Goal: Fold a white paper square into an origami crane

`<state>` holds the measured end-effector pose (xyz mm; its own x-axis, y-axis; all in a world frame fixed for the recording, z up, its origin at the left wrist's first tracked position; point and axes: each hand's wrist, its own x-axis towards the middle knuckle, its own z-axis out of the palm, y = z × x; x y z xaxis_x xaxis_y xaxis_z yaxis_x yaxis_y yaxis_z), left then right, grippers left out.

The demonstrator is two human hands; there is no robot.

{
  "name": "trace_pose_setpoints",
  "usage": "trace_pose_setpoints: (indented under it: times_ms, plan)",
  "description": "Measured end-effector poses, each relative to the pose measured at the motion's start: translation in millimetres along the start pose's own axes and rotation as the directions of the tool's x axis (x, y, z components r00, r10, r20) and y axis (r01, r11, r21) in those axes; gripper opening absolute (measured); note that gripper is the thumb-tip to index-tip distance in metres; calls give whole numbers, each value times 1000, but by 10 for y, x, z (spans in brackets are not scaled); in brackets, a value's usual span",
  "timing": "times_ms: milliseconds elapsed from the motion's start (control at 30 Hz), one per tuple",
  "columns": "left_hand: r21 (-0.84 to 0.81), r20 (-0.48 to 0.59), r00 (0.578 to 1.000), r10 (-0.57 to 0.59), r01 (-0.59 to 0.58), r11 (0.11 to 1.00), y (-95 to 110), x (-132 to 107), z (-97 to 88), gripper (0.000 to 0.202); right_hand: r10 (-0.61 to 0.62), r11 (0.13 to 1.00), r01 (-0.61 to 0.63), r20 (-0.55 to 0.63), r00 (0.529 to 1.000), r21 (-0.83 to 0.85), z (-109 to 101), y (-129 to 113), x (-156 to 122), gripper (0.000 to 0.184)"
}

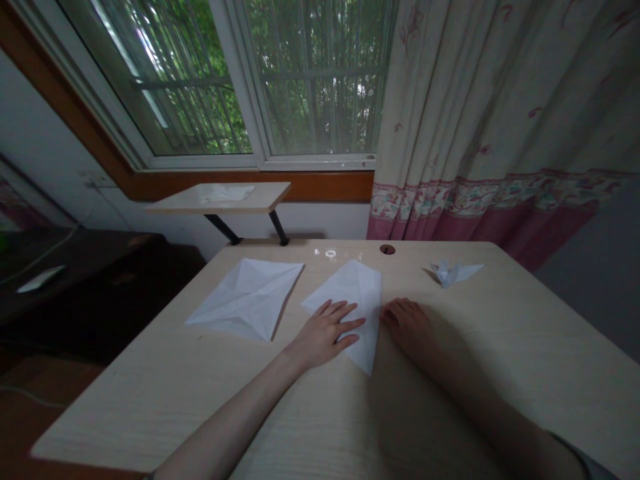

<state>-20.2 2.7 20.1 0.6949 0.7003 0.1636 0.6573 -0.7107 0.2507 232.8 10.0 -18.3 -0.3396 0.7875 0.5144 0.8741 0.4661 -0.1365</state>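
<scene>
"White paper: how many pieces on the table (300, 433)?"

"Three. Item one: folded piece (453, 273), far right, points raised; finished, I judge. Item two: middle sheet (359, 283), under the left hand (327, 335), seemingly part-folded, straight along its right side. Item three: creased sheet (247, 297), left, opened flat; least advanced, I judge, most folding left."

"Fingers?"

"Left: spread, laid on item two. Right hand (409, 327): fingers curled together at that sheet's right side; whether pinching it, cannot tell."

"Edges and room?"

"Items two and three: narrow gap between. Item three: one corner toward the left edge. Item one: apart, beyond the right hand. Broadest room: near side, crossed by both forearms (250, 410)."
</scene>
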Motion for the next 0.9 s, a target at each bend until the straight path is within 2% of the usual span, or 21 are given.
trace_pose_setpoints:
  times_ms: [167,433,900]
  plan:
    - [22,24,1000,-10,9,1000,25,-4,-13,40,-31,999,32,19,999,-35,-11,-8,-9,25]
    - [15,24,1000,7,-7,1000,11,-27,-4,42,-26,992,17,70,997,124,-4,8,1,21]
    - [8,39,999,11,-12,1000,-20,3,-34,41,-45,960,-7,177,983,280,-138,-76,55,9]
